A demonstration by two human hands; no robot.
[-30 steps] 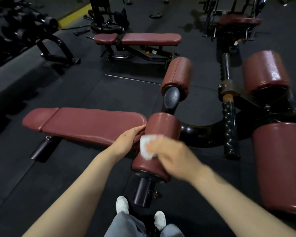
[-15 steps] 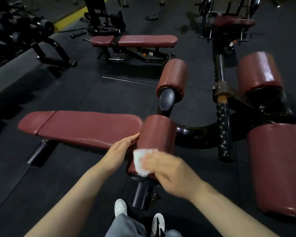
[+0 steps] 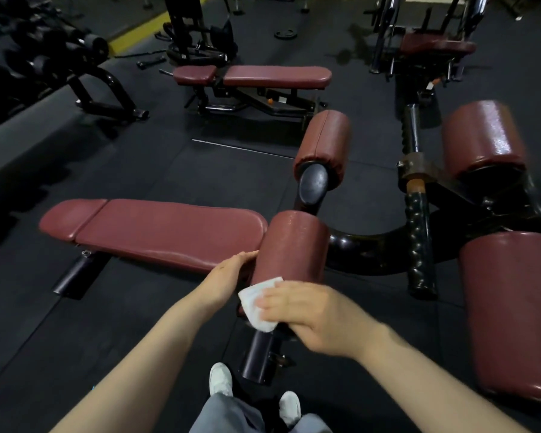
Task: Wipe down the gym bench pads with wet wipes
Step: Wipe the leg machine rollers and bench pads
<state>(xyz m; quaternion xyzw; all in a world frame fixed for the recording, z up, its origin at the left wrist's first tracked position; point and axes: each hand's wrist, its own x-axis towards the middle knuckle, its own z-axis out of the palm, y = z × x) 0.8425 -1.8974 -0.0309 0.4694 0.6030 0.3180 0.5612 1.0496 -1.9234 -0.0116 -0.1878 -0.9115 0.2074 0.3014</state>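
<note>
At the far left a black rack of dark dumbbells [image 3: 44,54] stood on the black rubber floor [image 3: 138,176]. Nearer, a long flat maroon vinyl bench pad [image 3: 169,232] stretched from left toward the centre, with a second maroon bench [image 3: 263,77] well beyond it.

The left hand [image 3: 228,273] rested against the left side of a maroon cylindrical roller pad [image 3: 294,245], its fingers lying relaxed along the pad's edge where it met the end of the flat bench pad, gripping nothing.

At the roller's near end, a folded white wet wipe [image 3: 256,304] was pressed against the pad by the right hand [image 3: 313,317], whose fingers curled over the wipe and held it; the hand looked slightly blurred.

Below, grey trousers and white shoes [image 3: 221,378] showed between the forearms.

Behind the roller pad a second maroon roller [image 3: 324,145] rose on a black curved steel frame [image 3: 366,248]. To the right stood a black knurled handle [image 3: 419,239], then two larger maroon pads [image 3: 481,135], glossy, at the right edge.
</note>
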